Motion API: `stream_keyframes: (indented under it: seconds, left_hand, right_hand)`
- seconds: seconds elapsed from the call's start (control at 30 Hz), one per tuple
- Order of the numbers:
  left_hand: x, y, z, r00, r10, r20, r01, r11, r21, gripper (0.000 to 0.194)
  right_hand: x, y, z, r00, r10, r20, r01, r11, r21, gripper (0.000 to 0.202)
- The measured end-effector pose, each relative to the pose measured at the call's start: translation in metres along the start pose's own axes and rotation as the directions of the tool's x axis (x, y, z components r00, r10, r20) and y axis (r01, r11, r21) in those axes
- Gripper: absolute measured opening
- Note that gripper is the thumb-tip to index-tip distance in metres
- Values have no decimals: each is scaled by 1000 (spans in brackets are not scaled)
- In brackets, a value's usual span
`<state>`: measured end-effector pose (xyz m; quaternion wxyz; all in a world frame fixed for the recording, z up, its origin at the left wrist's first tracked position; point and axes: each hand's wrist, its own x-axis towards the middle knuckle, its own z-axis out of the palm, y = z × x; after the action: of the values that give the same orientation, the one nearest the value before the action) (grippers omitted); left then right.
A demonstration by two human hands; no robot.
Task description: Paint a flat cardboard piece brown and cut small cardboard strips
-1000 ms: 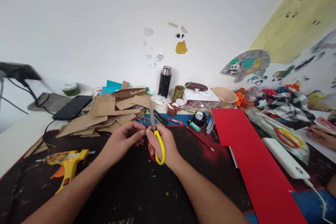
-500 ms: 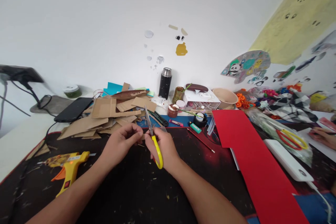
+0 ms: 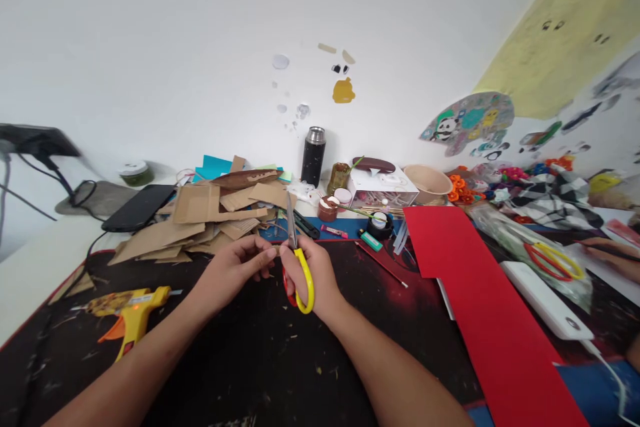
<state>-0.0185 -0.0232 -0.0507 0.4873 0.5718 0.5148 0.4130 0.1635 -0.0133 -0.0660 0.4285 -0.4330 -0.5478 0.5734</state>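
Observation:
My right hand (image 3: 316,273) is closed around a pair of scissors (image 3: 306,288) with yellow and red handles. The blades point away from me and look shut or nearly so. Close beside it, my left hand (image 3: 239,268) pinches thumb and fingers together at the tips. A small brownish bit shows between the two hands, too little to name. Both hands are above the dark mat (image 3: 260,360). Just beyond them lies a pile of cut cardboard (image 3: 197,207).
A yellow hot glue gun (image 3: 135,313) lies to the left, a phone (image 3: 140,207) behind it. Red card (image 3: 485,307) and a white power strip (image 3: 545,300) are on the right. A black flask (image 3: 313,159) stands by the wall. Another person's hand (image 3: 613,255) shows at the right edge.
The scissors have turned more upright in my right hand, and the red handle now shows. My left hand stays pinched, its fingertips slightly nearer the right hand.

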Motion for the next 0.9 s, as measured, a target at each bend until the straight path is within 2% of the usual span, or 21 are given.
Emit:
stream_keyframes:
  seconds: [0.17, 0.3, 0.47, 0.57, 0.67, 0.77, 0.9]
  left_hand:
    - [-2, -1, -1, 997, 40, -58, -40, 999, 1, 55]
    - [-1, 1, -4, 981, 77, -179, -85, 996, -34, 49]
    - [2, 5, -10, 912, 55, -407, -147, 969, -200, 47]
    - [2, 6, -11, 871, 44, -489, -184, 953, -242, 44]
    - [1, 9, -11, 815, 114, -568, -280, 936, -213, 38]
    - [-2, 11, -10, 770, 183, -611, -354, 919, -171, 33]
    - [-3, 9, -8, 789, 174, -589, -347, 918, -194, 37]
  right_hand:
    - [-2, 0, 1, 1000, 6, 23, -5, 998, -55, 48]
    - [-3, 1, 0, 997, 18, 79, -10, 995, -98, 40]
    - [-2, 6, -6, 997, -20, 76, 37, 973, -227, 35]
    - [-2, 7, -8, 994, -71, 89, 100, 916, -388, 29]
    - [-3, 1, -9, 991, -59, 119, 115, 832, -543, 30]
    - [-5, -9, -8, 988, 15, 153, 87, 763, -641, 42]
    - [-9, -19, -6, 975, 83, 204, 75, 746, -662, 48]
